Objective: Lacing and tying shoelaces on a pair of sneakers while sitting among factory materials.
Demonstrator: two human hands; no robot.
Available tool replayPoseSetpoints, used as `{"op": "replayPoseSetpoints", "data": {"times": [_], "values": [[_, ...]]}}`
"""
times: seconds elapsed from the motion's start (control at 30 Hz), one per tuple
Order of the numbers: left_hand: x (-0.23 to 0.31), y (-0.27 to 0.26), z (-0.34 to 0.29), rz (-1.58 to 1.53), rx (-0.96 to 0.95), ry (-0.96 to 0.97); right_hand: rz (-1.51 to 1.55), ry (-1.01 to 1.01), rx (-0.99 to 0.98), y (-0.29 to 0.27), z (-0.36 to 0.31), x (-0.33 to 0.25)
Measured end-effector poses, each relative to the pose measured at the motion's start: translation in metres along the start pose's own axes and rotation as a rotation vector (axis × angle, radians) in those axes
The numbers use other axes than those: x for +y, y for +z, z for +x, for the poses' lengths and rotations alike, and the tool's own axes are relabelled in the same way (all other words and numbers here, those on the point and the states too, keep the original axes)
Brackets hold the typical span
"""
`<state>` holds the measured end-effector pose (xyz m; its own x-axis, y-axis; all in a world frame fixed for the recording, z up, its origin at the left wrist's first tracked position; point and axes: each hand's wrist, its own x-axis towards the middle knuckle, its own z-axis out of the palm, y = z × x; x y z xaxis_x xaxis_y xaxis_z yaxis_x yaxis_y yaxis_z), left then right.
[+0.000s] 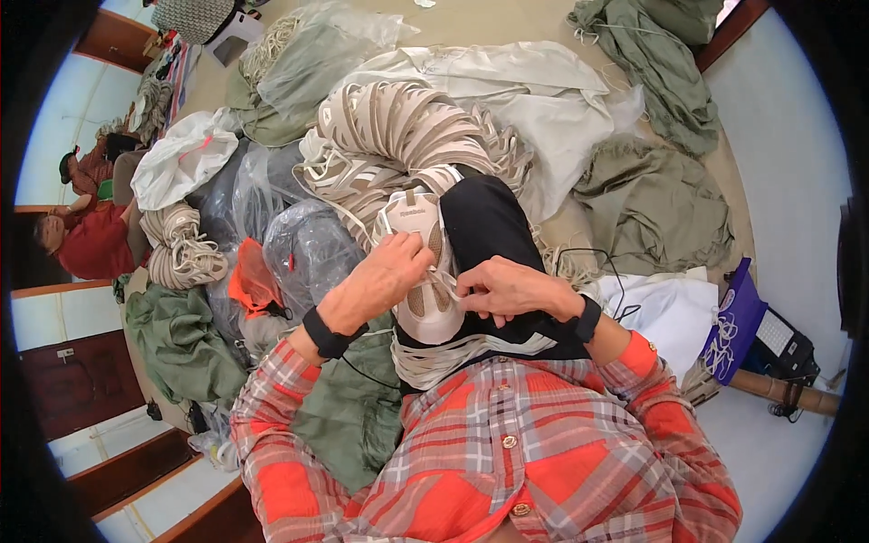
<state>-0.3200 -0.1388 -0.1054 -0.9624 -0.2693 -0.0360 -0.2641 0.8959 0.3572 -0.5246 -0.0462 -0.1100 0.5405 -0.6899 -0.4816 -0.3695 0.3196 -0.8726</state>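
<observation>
A beige and tan shoe upper lies across my lap, its rounded toe toward me and its tongue away from me. My left hand reaches over its left side, thumb and fingers pinched on a pale shoelace at the lacing rows. From the right, my right hand grips the lace too, fingers curled beside the upper. The exact path of the lace between my fingertips is too small to make out. A hank of loose white laces rests against my waist.
Beyond my knees curves a long stack of nested shoe uppers. Clear plastic bags and an orange bag lie to the left, green sacks to the right. A person in red sits at the far left.
</observation>
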Motion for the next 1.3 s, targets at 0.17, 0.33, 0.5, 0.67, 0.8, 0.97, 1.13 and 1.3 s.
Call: {"op": "replayPoseSetpoints", "data": {"times": [0.17, 0.33, 0.5, 0.67, 0.8, 0.97, 1.13, 1.3], "values": [[-0.008, -0.002, 0.003, 0.013, -0.051, 0.034, -0.032, -0.031, 0.018, -0.001, 0.002, 0.009], [0.002, -0.005, 0.009, 0.270, -0.104, 0.055, -0.045, -0.039, 0.024, -0.002, 0.000, 0.008], [0.014, -0.014, 0.017, 0.333, -0.095, -0.026, 0.087, -0.026, 0.056, -0.001, 0.006, 0.005], [0.009, -0.008, 0.016, -0.281, -0.149, -0.407, 0.093, -0.028, 0.023, -0.006, 0.007, 0.008], [-0.001, -0.023, 0.017, -0.402, -0.041, -0.157, 0.021, 0.021, 0.016, -0.007, 0.010, 0.007], [-0.027, -0.033, 0.011, -0.216, -0.119, -0.215, -0.058, -0.018, 0.037, -0.007, 0.018, 0.000], [-0.081, -0.041, -0.020, -0.787, -0.010, -0.749, -0.097, -0.043, 0.070, -0.007, 0.023, -0.004], [-0.064, -0.041, -0.018, -1.040, -0.026, -0.929, 0.152, -0.017, -0.006, -0.013, 0.025, 0.003]]}}
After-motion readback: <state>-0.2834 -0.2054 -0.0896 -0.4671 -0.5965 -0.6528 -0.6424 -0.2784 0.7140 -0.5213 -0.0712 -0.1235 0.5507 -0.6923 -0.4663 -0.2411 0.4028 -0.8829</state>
